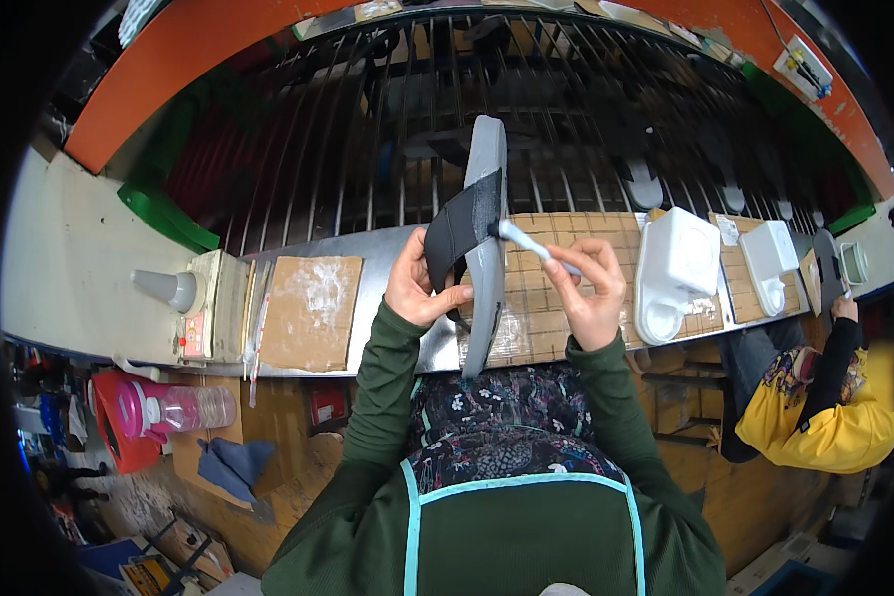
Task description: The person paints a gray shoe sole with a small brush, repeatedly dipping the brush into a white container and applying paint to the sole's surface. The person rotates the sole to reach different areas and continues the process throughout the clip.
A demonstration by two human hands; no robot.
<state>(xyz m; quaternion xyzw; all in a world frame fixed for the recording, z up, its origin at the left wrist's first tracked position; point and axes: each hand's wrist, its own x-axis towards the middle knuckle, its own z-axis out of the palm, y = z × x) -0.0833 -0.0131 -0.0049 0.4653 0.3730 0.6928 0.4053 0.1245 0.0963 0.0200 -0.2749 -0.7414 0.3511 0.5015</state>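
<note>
A grey slide sandal [484, 288] with a wide black strap [459, 230] is held up on its edge over the bench, toe end pointing away from me. My left hand [419, 280] grips it by the strap side, thumb against the sole. Between the thumb and fingers of my right hand [594, 290] is a pale-handled brush [528, 241]. Its dark tip touches, or nearly touches, the place where the strap meets the sole.
Brown cardboard [556, 288] covers the bench front. White containers [677, 268] stand to the right, a stained cardboard sheet [313, 303] lies left. Beyond runs a rack of metal bars [368, 149] with sandals on it. A co-worker in yellow [834, 407] sits at far right.
</note>
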